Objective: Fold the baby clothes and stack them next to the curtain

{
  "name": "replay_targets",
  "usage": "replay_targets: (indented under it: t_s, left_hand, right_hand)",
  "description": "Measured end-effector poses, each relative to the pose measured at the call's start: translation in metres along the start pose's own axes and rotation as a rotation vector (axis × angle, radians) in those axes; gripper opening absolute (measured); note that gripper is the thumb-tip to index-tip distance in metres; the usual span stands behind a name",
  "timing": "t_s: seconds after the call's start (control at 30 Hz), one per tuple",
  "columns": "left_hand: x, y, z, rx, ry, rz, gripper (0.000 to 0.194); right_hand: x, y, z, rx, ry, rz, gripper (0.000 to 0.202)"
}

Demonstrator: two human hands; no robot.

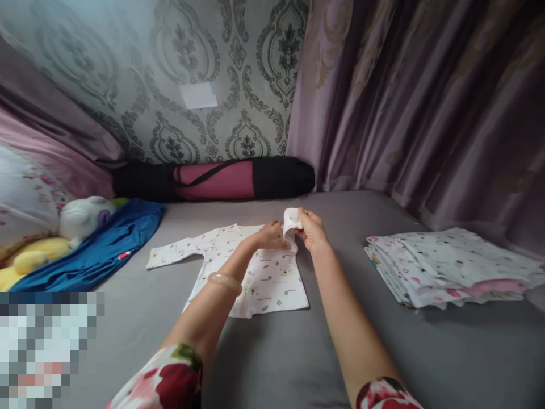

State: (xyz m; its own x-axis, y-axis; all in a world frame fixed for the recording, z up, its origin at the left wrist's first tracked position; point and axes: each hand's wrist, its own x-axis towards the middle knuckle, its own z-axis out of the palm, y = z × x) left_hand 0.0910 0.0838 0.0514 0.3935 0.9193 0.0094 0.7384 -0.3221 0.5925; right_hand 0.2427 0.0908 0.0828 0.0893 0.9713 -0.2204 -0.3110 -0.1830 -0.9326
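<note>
A small white long-sleeved shirt (272,281) with a scattered print lies flat on the grey sheet. Its sleeve on the left stretches outward, while the sleeve on the right (291,218) is lifted and bent back over the body. My right hand (313,228) pinches that raised sleeve between thumb and fingers. My left hand (272,236) lies on the shirt near that shoulder, fingers stretched out and pressing the cloth. Part of the shirt is hidden under my left forearm, which wears a pale bangle (225,281).
A stack of folded printed clothes (451,264) sits at the right. Blue cloth (97,244) and plush toys (83,218) lie at the left. A long black and maroon bag (217,179) rests along the wall, beside purple curtains (361,102).
</note>
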Motion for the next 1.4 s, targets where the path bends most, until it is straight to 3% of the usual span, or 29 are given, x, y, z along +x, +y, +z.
replay_targets:
  t_s: [0.1,0.23,0.3,0.37,0.43,0.47,0.53,0.67,0.77,0.87,1.0,1.13,1.2,1.4]
  left_hand:
    - [-0.034,-0.007,-0.008,-0.277,0.072,-0.146,0.071]
    - [-0.070,-0.020,-0.008,-0.698,0.284,-0.352,0.061]
    - [-0.076,-0.028,-0.005,-0.910,0.370,-0.389,0.056]
    - [-0.075,-0.035,-0.002,-1.088,0.417,-0.417,0.054]
    - [-0.072,-0.039,-0.001,-1.197,0.412,-0.425,0.054]
    - [-0.070,-0.041,-0.001,-1.219,0.404,-0.425,0.054]
    - [-0.068,-0.042,0.000,-1.200,0.413,-0.434,0.048]
    - [-0.065,-0.042,0.004,-1.112,0.543,-0.495,0.037]
    - [-0.065,-0.043,0.005,-1.074,0.549,-0.473,0.035]
    - [-0.068,-0.044,0.002,-0.999,0.534,-0.439,0.031]
    - [-0.075,-0.045,-0.005,-0.849,0.577,-0.490,0.022]
    - [-0.082,-0.045,-0.009,-0.777,0.607,-0.471,0.063]
    - [-0.084,-0.045,-0.011,-0.713,0.611,-0.432,0.072]
    - [-0.084,-0.051,-0.008,-0.483,0.531,-0.480,0.053]
  right_hand:
    - [0.000,0.000,0.002,-0.052,0.010,-0.008,0.015]
    - [-0.006,0.007,0.014,-0.188,0.016,-0.084,0.018]
    - [-0.013,0.015,0.022,-0.257,-0.100,-0.119,0.022]
    - [-0.020,0.023,0.030,-0.319,-0.320,-0.075,0.027]
    - [-0.024,0.028,0.033,-0.370,-0.498,0.011,0.033]
    - [-0.023,0.028,0.031,-0.386,-0.525,0.045,0.036]
    - [-0.017,0.025,0.023,-0.376,-0.466,0.061,0.041]
    - [0.006,0.010,-0.006,-0.245,-0.196,0.010,0.048]
    - [0.020,0.009,-0.024,-0.232,0.002,-0.015,0.042]
    - [0.028,0.021,-0.028,-0.343,0.103,-0.062,0.030]
    - [0.028,0.041,-0.015,-0.716,0.074,-0.243,0.028]
    - [0.012,0.055,0.001,-1.117,-0.072,-0.416,0.038]
    - [0.003,0.062,0.006,-1.276,-0.143,-0.474,0.043]
    - [-0.011,0.080,0.007,-1.572,-0.215,-0.575,0.055]
